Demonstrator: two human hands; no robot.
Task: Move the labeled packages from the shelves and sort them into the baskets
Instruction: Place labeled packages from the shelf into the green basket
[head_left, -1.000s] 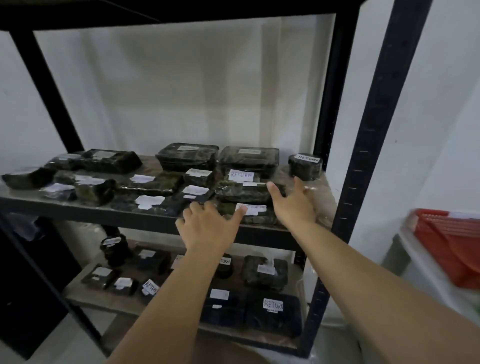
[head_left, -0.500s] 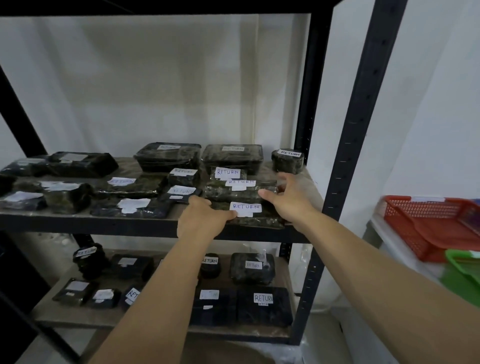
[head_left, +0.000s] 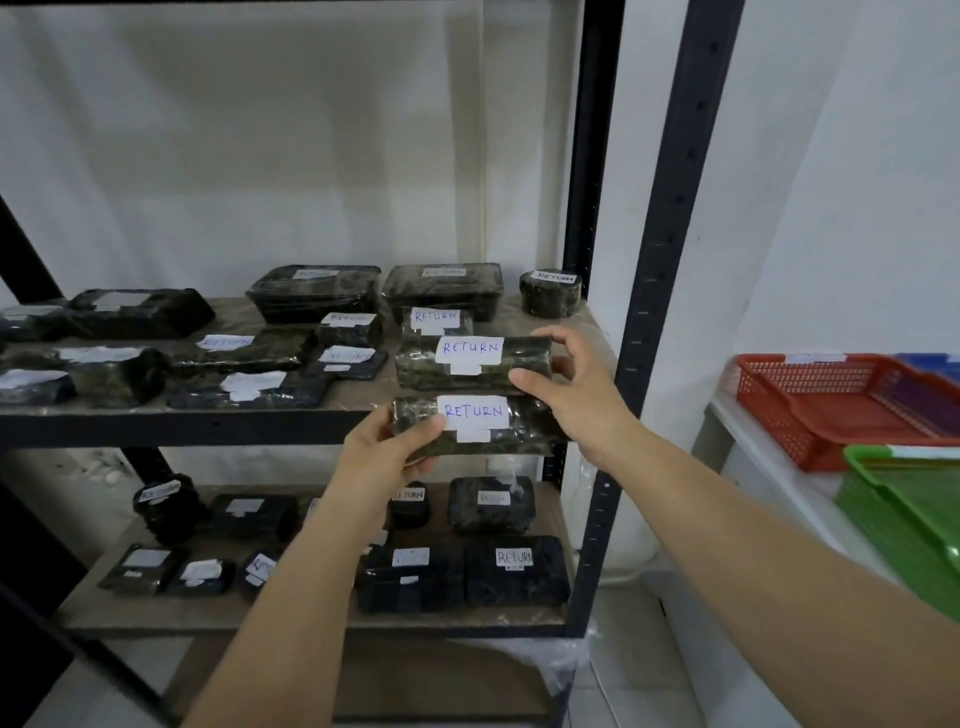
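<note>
Packages: two long dark ones labeled RETURN, at front right of upper shelf (head_left: 182, 423). Lower package (head_left: 519, 428) gripped at left end by left hand (head_left: 387, 457). Upper package (head_left: 467, 364) pinched at right end by right hand (head_left: 576, 387). Red basket (head_left: 810, 410) and green basket (head_left: 904, 499) on table (head_left: 769, 467) at right.

Both bare forearms reach up and forward from the lower edge of the view toward the front right corner of the upper shelf. The left hand (head_left: 387, 451) has its thumb on top and fingers curled beneath the left end of a package (head_left: 524, 434). The right hand (head_left: 574, 387), wrist bent, pinches the right end of a second package (head_left: 415, 366) between thumb and curled fingers.
</note>
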